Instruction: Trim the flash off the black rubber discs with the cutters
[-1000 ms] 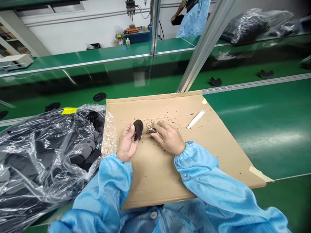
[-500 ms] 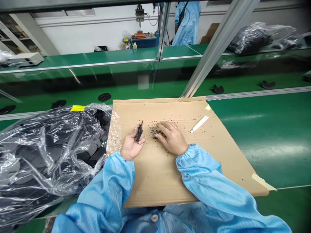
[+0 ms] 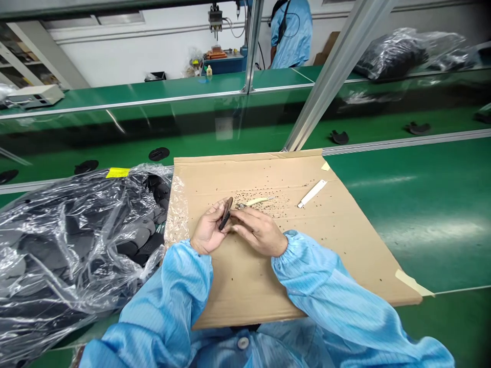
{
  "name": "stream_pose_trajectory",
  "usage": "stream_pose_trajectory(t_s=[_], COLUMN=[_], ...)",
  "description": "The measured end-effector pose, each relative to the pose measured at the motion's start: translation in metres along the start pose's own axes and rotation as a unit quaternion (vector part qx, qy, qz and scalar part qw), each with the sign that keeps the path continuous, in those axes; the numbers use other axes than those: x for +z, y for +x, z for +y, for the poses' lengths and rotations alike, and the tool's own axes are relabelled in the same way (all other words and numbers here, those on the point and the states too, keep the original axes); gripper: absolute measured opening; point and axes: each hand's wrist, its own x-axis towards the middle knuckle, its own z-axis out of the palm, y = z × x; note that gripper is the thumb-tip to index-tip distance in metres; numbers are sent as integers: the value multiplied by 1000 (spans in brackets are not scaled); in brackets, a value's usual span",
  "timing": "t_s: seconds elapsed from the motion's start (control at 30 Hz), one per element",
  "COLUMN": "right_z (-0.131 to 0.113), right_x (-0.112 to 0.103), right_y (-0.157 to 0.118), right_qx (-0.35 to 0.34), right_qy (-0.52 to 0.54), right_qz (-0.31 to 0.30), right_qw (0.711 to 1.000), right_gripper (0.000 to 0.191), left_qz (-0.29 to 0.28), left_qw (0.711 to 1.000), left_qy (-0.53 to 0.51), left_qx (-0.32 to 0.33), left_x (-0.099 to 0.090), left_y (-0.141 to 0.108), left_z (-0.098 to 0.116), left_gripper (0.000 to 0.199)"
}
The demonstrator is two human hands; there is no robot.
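My left hand (image 3: 209,228) grips a thin dark disc-like part (image 3: 226,213), tilted on edge, over the left half of the cardboard sheet (image 3: 261,291). Close beside it, my right hand (image 3: 261,231) reaches its fingertips to the part's right side; whether they pinch it is too small to tell. Just beyond the fingers lies a tool with a pale yellow handle (image 3: 258,202) and a metal end. Tiny black bits are scattered around that tool.
A clear plastic bag of black discs (image 3: 76,240) fills the left side. On the cardboard's right lies a white strip (image 3: 312,193). A slanted metal post (image 3: 326,76) rises behind. More dark parts rest on the green surface beyond; a person (image 3: 293,33) stands farther back.
My right hand has come off the yellow-handled tool, now uncovered, and moved left to the dark part. The part in my left hand has turned, showing more of its face.
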Motion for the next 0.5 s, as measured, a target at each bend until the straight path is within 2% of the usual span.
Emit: stream_pose_trajectory(t_s=[0.1, 0.2, 0.3, 0.4, 0.47, 0.5], right_z=[1, 6, 9, 2, -12, -21], right_x=[-1, -1, -4, -10, -11, -10], right_y=[1, -1, -5, 0, 13, 23], right_qx=[7, 16, 31, 10, -26, -41], right_qy=[9, 6, -27, -87, -97, -89], right_qz=[15, 60, 145, 243, 243, 212], right_qw=[1000, 998, 989, 966, 965, 972], right_gripper=[23, 13, 11, 20, 23, 22], left_qz=[12, 16, 27, 33, 23, 20], left_qw=[1000, 998, 997, 997, 997, 997], left_qy=[21, 43, 52, 40, 31, 33], left_qx=[5, 32, 50, 58, 64, 72], left_x=[1, 1, 1, 1, 0, 0], left_y=[0, 1, 2, 2, 2, 3], left_z=[-2, -3, -4, -4, -4, -5], left_gripper=[40, 40, 35, 36, 35, 33])
